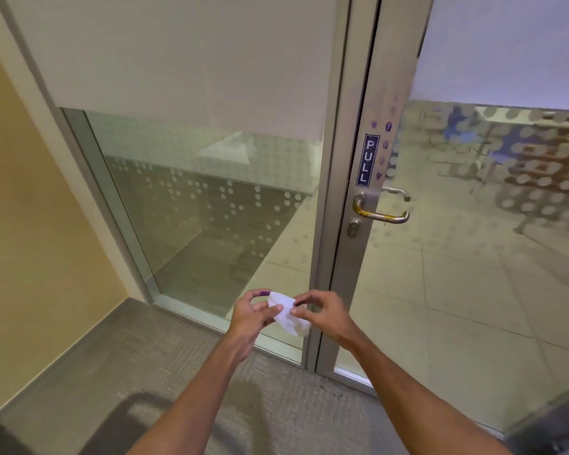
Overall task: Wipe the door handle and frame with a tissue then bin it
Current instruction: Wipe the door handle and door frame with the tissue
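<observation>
A white tissue [288, 313] is pinched between my left hand [252, 315] and my right hand [319, 311], low in front of the glass door. One fingertip of my left hand carries a purple stain. The metal door handle [380, 214] sits up and to the right of my hands and has yellowish smears on it. Above it, the grey door frame [358, 257] bears a blue PULL sticker [368, 160] with several purple fingerprint marks beside it.
A fixed glass panel [211, 208] with frosted dots stands left of the door. A yellow wall [20, 224] closes off the left side. Grey carpet [145, 356] lies underfoot, with a dark shape at the bottom left. No bin is in view.
</observation>
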Demonstrator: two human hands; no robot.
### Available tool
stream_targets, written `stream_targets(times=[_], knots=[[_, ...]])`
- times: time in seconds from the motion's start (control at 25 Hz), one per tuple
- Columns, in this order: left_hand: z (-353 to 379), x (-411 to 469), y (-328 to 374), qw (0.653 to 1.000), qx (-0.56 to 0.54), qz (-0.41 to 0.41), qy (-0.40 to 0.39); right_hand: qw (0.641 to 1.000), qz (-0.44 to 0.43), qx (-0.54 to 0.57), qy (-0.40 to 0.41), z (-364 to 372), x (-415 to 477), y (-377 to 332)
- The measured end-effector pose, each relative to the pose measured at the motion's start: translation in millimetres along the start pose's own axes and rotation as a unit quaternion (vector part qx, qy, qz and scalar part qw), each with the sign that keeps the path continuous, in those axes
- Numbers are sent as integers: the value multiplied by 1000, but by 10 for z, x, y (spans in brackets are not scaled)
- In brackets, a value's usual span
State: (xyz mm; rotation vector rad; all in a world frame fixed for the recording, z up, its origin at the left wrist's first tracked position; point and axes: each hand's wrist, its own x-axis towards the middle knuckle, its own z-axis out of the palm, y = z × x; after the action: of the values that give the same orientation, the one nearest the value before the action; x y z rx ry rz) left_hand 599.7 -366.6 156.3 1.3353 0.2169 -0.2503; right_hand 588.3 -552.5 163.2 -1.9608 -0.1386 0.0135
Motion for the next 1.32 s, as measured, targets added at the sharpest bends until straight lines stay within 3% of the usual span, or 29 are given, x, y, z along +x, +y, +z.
stream_targets(times=[0.24, 0.4, 0.52, 0.76, 0.84, 1.0, 1.12, 1.2, 1.32], knots=[[-119, 588, 220, 991, 106, 8, -76, 991, 0, -117, 61, 99, 434, -12], [-232, 935, 256, 984, 167, 41, -47, 982, 124, 61, 131, 161, 681, 53], [-257, 1114, 260, 977, 193, 88, -25, 964, 178, 141, 138, 233, 844, 110], [-264, 1306, 370, 952, 221, 208, -39, 974, 144, 150, 86, 303, 967, 110], [-227, 1312, 415, 953, 197, 221, -71, 978, 122, 119, 119, 328, 1006, 124], [-158, 1300, 459, 968, 127, 142, -161, 969, 98, 122, 193, 297, 1041, 132], [-49, 1334, 460, 991, 80, 41, -102, 957, 95, 181, 204, 204, 1039, 147], [18, 1395, 435, 990, 114, -28, -79, 954, 95, 198, 205, 124, 1054, 152], [109, 1444, 397, 975, 133, -86, -154, 953, 96, 225, 179, -15, 1096, 184]])
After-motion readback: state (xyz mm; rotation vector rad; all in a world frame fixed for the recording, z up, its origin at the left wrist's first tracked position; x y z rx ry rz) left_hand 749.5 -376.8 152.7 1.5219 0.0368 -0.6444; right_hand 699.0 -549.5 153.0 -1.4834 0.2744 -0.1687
